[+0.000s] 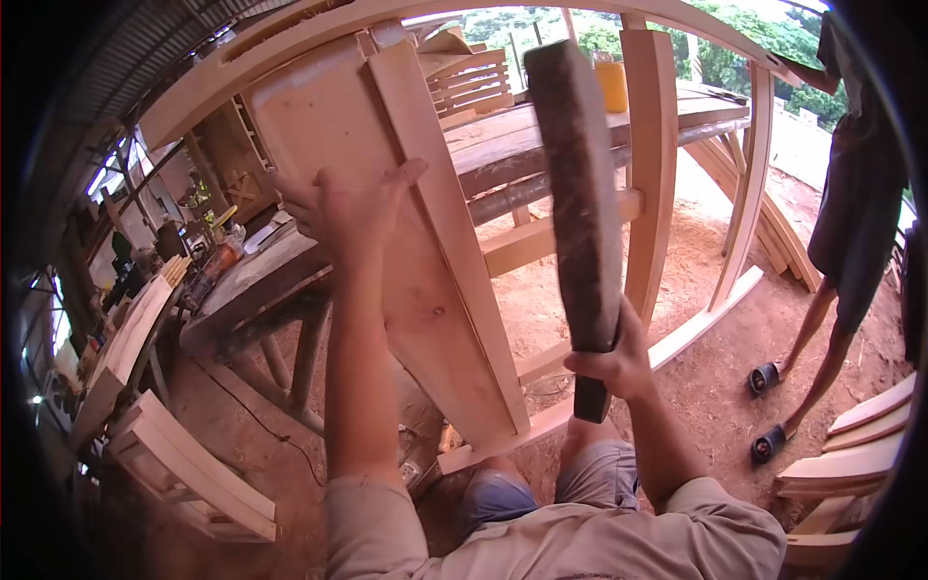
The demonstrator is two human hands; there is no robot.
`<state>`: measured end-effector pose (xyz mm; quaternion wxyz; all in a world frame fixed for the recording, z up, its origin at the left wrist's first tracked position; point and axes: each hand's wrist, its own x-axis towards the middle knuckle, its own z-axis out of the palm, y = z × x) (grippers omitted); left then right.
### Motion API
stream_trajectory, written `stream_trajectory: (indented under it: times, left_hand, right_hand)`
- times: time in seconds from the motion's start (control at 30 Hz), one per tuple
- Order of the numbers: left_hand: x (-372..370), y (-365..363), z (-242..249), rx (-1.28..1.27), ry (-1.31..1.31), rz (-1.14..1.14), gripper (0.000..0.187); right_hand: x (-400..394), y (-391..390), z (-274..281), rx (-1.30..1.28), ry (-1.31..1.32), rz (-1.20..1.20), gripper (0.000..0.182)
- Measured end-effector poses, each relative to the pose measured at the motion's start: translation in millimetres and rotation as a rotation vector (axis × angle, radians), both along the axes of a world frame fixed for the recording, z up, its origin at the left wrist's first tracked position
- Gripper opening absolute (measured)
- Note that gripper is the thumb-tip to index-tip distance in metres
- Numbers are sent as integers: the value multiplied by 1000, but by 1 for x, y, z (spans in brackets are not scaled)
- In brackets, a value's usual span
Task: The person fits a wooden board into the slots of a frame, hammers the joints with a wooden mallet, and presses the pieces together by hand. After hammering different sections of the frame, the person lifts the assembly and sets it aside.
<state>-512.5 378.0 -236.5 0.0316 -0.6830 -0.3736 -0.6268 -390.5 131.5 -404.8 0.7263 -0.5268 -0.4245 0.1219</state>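
1. Right hand [619,360]: grip closed around the lower end of a dark wooden block [577,193], held upright.
2. Left hand [350,211]: grip spread wide over the pale wooden panel [435,309], thumb reaching across the adjoining wooden strip [449,232]; contact pressure cannot be told.
3. The panel stands within the wooden frame [651,174], left of the block.
4. Open room lies between strip and block; the work surface [512,135] runs behind.
5. Beyond the frame's right edge stands another person [855,193].
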Motion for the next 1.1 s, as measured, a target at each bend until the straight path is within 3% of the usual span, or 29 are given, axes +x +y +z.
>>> stream_trajectory:
  times: [0.07,0.13,0.37,0.43,0.5,0.57,0.6,0.67,0.7,0.77,0.8,0.87,0.9,0.97,1.1]
  left_hand:
    - [8,6,2,-56,-52,34,111]
    - [10,24,-2,9,-97,-77,108]
    - [11,44,1,112,-74,-13,103]
    - [4,51,17,177,-344,-251,89]
    - [-16,74,49,70,-409,-723,68]
    - [-33,131,86,-42,-376,-394,57]
    - [-40,133,97,-43,-382,-391,57]
    - [-55,123,125,-360,-390,-831,89]
    - [-54,131,132,-357,-391,-826,89]
    - [-51,145,140,-607,-499,-1138,98]
    - [-49,130,138,-611,-498,-1130,98]
    - [-33,92,130,-290,-546,-1253,98]
    - [-32,71,129,-297,-545,-1245,98]
    - [-34,37,127,-386,-598,-1015,96]
    - [-36,51,130,-337,-540,-776,93]
  right_hand:
    - [-2,7,-9,17,29,50,79]
    - [-6,14,-15,27,66,125,80]
    - [-22,9,-15,6,69,205,82]
    - [-20,-2,-13,-57,20,179,83]
    - [-18,-12,-17,-60,28,167,83]
    - [-15,-22,-20,-85,-6,137,82]
    - [-15,-25,-23,-88,-12,140,82]
    - [-16,-29,-32,-84,-12,200,83]
    - [-19,-30,-39,-94,33,215,84]
    - [-28,-26,-53,-46,25,202,86]
    - [-35,-23,-56,-2,21,182,87]
    - [-46,-17,-58,66,121,194,81]
    - [-43,-12,-67,-94,179,343,77]
    - [-51,-10,-72,-311,292,539,69]
    - [-70,-1,-104,-28,342,530,73]
